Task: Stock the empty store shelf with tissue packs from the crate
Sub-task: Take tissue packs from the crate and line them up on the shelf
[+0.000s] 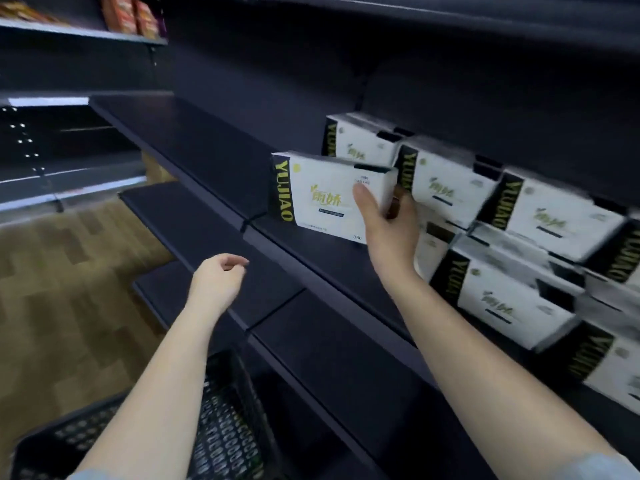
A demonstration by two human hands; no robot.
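Black plastic lattice crate (228,427) is sitting low at the bottom of the view, beneath the left forearm. Only its perforated wall and rim are showing; its contents are not visible from this angle.

Dark matte metal store shelf (207,147) is running diagonally from upper left to lower right, with further dark shelf boards stepping down below it. On its right part, a row of stocked white tissue packs (450,181) is standing side by side, and a second row of the same packs (512,299) is lying on the board beneath, blurred toward the right edge.

Right hand (391,226) is grasping one white rectangular soft-wrapped tissue pack (322,195) at its right end, thumb lying across the front face and fingers curling behind. This pack is being held upright over the front edge of the shelf, just left of the stocked row; contact with the board cannot be confirmed. Its front is showing a black vertical band at the left with yellow lettering "YUJIAO", yellow-green characters in the centre, a dark strip under them and small print near the bottom.

Left hand (218,278) is hanging in front of the lower shelf boards, released, fingers loosely curling, holding nothing.

Orange-red snack packets (133,15) are standing on a grey upper shelf (79,31) at top left. Brown wood-pattern floor (69,271) is showing at left.
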